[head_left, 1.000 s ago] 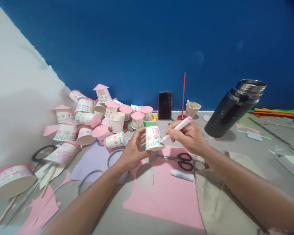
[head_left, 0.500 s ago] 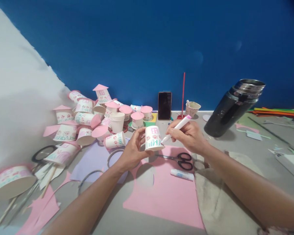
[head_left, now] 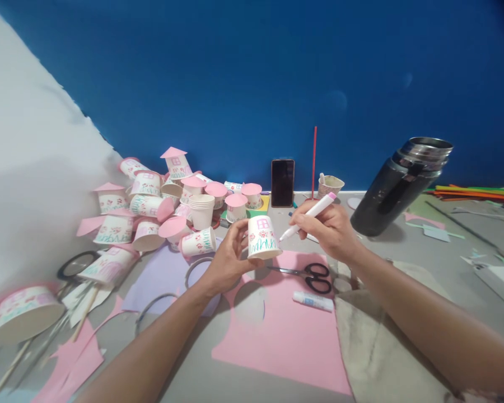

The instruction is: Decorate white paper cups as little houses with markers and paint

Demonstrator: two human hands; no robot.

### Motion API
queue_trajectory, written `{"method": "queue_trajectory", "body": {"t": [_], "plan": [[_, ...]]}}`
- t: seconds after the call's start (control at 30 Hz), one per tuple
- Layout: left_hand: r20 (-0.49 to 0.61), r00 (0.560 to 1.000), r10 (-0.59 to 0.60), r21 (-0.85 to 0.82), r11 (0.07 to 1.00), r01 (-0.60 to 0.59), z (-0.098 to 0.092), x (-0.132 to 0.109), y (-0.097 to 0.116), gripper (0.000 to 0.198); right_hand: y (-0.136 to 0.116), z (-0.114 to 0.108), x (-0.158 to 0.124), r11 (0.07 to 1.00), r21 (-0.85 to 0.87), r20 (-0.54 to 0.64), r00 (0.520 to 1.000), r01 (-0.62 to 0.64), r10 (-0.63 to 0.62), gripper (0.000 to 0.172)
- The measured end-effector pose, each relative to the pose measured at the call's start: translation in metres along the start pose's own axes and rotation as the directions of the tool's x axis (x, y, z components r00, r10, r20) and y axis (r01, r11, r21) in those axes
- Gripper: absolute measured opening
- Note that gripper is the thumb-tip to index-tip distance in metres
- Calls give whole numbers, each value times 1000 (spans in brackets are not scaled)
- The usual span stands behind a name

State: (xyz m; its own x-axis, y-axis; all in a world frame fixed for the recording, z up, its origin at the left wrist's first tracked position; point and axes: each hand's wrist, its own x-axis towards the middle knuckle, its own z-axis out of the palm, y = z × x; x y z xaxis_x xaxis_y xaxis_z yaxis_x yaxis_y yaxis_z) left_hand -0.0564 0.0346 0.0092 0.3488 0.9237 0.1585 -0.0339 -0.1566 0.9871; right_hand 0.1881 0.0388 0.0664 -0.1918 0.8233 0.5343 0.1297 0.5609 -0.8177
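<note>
My left hand is closed around an upside-down white paper cup. The cup bears a pink window, small red flowers and a teal zigzag line near its rim. My right hand grips a white marker with a pink end, its tip close to the cup's right side; I cannot tell whether it touches. Below my hands lies a pink paper sheet with round cut-outs. Black-handled scissors and a glue tube rest on it.
To the left is a pile of decorated cups, many with pink paper cone roofs, beside a stack of plain cups. A phone leans on the blue wall. A dark flask stands at right, near a cloth.
The marker in my right hand has moved slightly right and up, away from the cup's lower rim. The teal line reaches further right. My left hand holds the cup almost still.
</note>
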Motion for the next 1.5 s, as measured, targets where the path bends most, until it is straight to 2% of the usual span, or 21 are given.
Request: {"method": "queue_trajectory", "body": {"t": [0.13,0.2,0.27,0.33,0.43,0.53,0.7,0.83,0.93,1.0,1.07,1.13,1.2,1.3,1.4,1.5], "plan": [[30,999,33,118,992,-36,0,-2,3,73,1,0,2,999,-34,-80,996,33,-36,24],[19,999,46,219,975,-49,1,-3,5,74,1,-1,3,995,-85,-32,998,49,-52,21],[-8,997,74,340,938,-67,1,-5,5,76,1,-3,4,984,-161,84,995,70,-57,19],[-15,994,105,443,892,-87,0,-6,5,80,3,-4,4,964,-242,231,971,113,-56,30],[7,991,132,503,856,-117,0,-7,2,95,9,-2,1,914,-348,415,908,210,-50,65],[10,987,158,525,840,-140,-1,-7,-2,113,17,2,-3,864,-437,485,874,251,-8,77],[6,970,243,559,803,-205,0,-9,-1,119,19,3,-3,862,-451,471,882,231,10,76],[-12,973,230,380,901,-209,2,-11,4,123,19,-6,1,926,-358,390,920,121,31,73],[21,986,165,165,972,-166,2,-7,3,106,28,-10,3,983,-181,307,950,8,49,77],[46,986,159,23,987,-160,2,-4,1,91,36,-10,3,996,-62,281,957,-57,72,80],[37,986,163,-58,985,-161,2,-2,-2,80,42,-7,3,995,-24,283,954,-100,103,81],[-24,986,167,7,986,-167,2,-2,-2,75,46,-5,3,992,-54,295,948,-110,121,85],[-99,976,193,207,964,-170,3,-4,0,74,45,-4,3,990,-93,288,949,-103,126,88],[-135,960,247,457,875,-160,4,-9,5,76,40,-5,3,990,-110,209,971,-91,113,75],[-122,961,248,523,839,-150,4,-10,6,77,34,-4,2,987,-155,171,983,-43,70,66],[-91,961,259,554,815,-168,3,-9,3,79,31,1,0,959,-278,277,961,61,19,76]]}}
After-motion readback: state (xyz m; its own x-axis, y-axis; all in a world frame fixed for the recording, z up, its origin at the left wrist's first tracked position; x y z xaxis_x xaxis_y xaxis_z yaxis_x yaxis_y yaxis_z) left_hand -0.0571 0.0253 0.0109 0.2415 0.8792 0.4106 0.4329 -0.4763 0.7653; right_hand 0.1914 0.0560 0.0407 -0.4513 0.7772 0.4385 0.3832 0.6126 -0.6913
